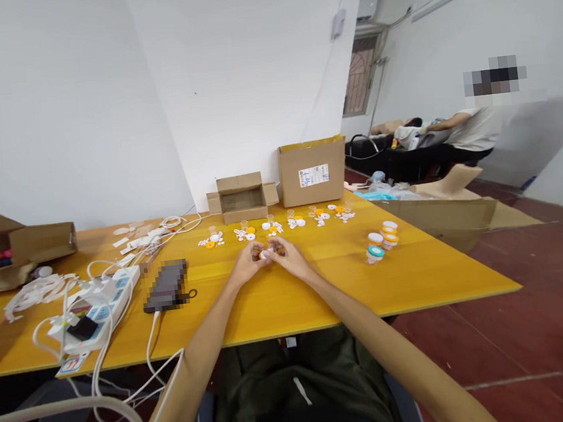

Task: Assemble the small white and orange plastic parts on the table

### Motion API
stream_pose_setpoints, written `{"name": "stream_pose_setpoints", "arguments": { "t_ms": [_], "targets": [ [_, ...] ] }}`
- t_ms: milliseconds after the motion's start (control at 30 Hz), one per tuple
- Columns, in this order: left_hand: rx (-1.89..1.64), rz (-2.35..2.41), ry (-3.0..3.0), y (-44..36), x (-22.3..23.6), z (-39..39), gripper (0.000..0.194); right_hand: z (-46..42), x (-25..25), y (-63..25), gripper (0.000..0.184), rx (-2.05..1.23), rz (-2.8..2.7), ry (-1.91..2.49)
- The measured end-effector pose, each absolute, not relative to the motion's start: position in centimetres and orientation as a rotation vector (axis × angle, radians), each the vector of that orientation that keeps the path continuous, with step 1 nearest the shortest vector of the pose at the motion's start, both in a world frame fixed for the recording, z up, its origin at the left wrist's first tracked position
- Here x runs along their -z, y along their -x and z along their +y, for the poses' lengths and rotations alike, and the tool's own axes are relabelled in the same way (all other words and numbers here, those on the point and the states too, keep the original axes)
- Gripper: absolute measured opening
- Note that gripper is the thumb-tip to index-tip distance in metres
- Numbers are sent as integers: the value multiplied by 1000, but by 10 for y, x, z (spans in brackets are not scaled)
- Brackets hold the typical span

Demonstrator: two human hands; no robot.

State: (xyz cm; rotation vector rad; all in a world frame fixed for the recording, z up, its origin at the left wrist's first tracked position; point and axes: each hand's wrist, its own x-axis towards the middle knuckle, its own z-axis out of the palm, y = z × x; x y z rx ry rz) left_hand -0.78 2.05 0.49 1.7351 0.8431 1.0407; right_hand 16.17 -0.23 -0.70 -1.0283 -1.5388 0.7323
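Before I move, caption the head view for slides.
Left hand and right hand meet at a small white piece over a yellow table, lidded clear jars at right.

Four boxes (315,190) show: one at the left edge, two at the centre, one right of centre. Six piles (321,220) of bits lie in a row mid-frame, with perhaps six cups (270,219), though they are too small to be sure. Right of centre are four jars (375,253); lower left, one phone (166,287) and one power strip (124,279).
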Motion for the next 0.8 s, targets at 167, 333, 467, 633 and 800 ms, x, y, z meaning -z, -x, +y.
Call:
{"name": "stream_pose_setpoints", "arguments": {
  "t_ms": [167, 333, 467, 633, 800],
  "targets": [
    [-1032, 848, -1732, 8, -3, 22, 43, -2, 7, -162, 28, -690, -1561, 1055],
    [-1010, 808, -1709, 8, -4, 22, 45, -4, 7, -159, 28, -617, -1610, 997],
    [-1023, 806, -1697, 8, -4, 22, 45, -5, 5, -159, 29, -607, -1584, 1013],
    [-1047, 823, -1685, 7, -3, 22, 44, -5, 6, -160, 25, -668, -1548, 1063],
    [-1037, 838, -1667, 9, -2, 24, 45, -3, 9, -160, 22, -653, -1617, 998]
  ]
}}
